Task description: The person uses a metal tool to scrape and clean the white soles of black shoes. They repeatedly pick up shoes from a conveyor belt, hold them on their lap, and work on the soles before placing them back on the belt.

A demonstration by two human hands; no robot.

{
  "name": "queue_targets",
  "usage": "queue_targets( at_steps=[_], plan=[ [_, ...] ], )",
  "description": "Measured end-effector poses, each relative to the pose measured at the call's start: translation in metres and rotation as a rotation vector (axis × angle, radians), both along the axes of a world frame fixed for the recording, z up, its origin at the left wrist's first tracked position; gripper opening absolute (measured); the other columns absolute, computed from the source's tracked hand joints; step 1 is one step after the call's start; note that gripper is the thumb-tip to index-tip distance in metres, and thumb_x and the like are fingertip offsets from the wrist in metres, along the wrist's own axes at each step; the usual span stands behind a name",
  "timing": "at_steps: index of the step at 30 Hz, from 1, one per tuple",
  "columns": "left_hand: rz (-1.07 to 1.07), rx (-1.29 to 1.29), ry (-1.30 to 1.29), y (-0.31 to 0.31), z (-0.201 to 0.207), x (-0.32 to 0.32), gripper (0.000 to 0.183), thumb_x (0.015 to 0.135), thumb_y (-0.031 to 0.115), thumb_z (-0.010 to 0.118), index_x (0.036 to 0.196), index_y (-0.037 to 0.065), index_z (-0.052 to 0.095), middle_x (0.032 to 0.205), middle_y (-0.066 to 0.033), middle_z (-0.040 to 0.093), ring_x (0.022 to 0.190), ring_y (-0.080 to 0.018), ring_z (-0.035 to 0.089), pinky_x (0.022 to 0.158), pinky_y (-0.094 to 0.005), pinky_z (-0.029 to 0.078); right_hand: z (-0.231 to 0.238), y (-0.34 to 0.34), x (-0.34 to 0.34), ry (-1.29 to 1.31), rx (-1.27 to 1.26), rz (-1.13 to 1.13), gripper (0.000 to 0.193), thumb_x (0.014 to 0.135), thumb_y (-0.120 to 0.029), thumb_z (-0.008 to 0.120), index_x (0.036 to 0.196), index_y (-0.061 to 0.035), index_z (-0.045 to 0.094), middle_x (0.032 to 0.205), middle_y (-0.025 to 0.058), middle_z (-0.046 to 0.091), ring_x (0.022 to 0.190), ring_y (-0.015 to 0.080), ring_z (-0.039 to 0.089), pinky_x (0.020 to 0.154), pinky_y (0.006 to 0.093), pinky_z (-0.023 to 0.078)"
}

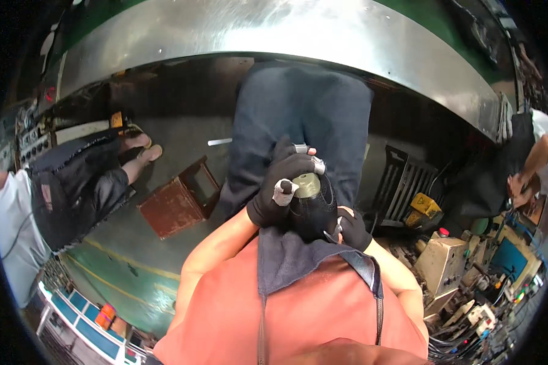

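Note:
A black shoe rests in my lap, close against my body, with a pale yellow-green piece showing in its opening. My left hand, in a black fingerless glove with whitish tape on several fingers, is curled over the far left side of the shoe, gripping it. On the near right side, my right hand, gloved alike, is closed with its fingers at the shoe's edge. A small shiny bit shows by those fingertips, too small to name. A dark cloth apron hangs at my front, its edge touching the shoe.
A long metal bench curves across the far side. To the left are a reddish-brown box stool and a seated co-worker. On the right are a dark slatted chair, a yellow object, machinery and another person.

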State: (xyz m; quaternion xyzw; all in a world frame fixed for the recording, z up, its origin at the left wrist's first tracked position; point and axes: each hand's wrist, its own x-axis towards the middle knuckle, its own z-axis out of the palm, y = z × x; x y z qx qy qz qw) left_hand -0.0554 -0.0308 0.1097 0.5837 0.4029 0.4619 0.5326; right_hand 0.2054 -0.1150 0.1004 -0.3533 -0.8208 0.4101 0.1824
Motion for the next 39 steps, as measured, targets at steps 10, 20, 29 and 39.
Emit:
queue_targets(
  at_steps=[10, 20, 29, 39],
  plan=[
    [-0.118, -0.559, -1.396, -0.012, -0.180, 0.008, 0.064, 0.093, 0.058, 0.036, 0.123, 0.004, 0.052, 0.116, -0.0138, 0.059, 0.110, -0.0299, 0.057, 0.099, -0.0429, 0.043, 0.001, 0.011, -0.008, -0.032, -0.032, -0.034, 0.035, 0.093, -0.033, 0.049, 0.082, -0.0003, 0.054, 0.094, 0.0182, 0.059, 0.087, 0.0370, 0.060, 0.078, 0.0458, 0.049],
    [0.417, -0.059, 0.472, 0.049, -0.075, 0.040, 0.063, 0.092, 0.032, 0.057, 0.140, -0.001, 0.031, 0.130, -0.0288, 0.049, 0.118, -0.0450, 0.049, 0.101, -0.0414, 0.040, 0.026, 0.148, -0.051, 0.164, -0.888, -0.669, 0.050, 0.099, -0.048, 0.041, 0.085, -0.0036, 0.059, 0.065, 0.0058, 0.058, 0.056, 0.0141, 0.055, 0.057, 0.0291, 0.045],
    [0.360, -0.089, 0.410, 0.018, -0.085, 0.037, 0.083, 0.081, 0.028, 0.071, 0.143, -0.007, 0.027, 0.141, -0.0308, 0.037, 0.133, -0.0392, 0.037, 0.110, -0.0408, 0.031, -0.007, 0.162, -0.035, 0.329, -1.040, -0.585, 0.047, 0.100, -0.044, 0.042, 0.104, -0.0004, 0.061, 0.084, 0.0099, 0.067, 0.071, 0.0166, 0.064, 0.072, 0.0285, 0.053],
    [0.377, -0.110, 0.579, 0.014, -0.077, 0.049, 0.085, 0.081, 0.034, 0.069, 0.141, -0.010, 0.028, 0.141, -0.0325, 0.036, 0.131, -0.0448, 0.036, 0.110, -0.0454, 0.029, 0.024, 0.151, -0.010, -0.241, -0.714, -0.191, 0.040, 0.099, -0.036, 0.048, 0.093, 0.0019, 0.059, 0.080, -0.0009, 0.060, 0.077, 0.0115, 0.052, 0.071, 0.0322, 0.045]
  ],
)
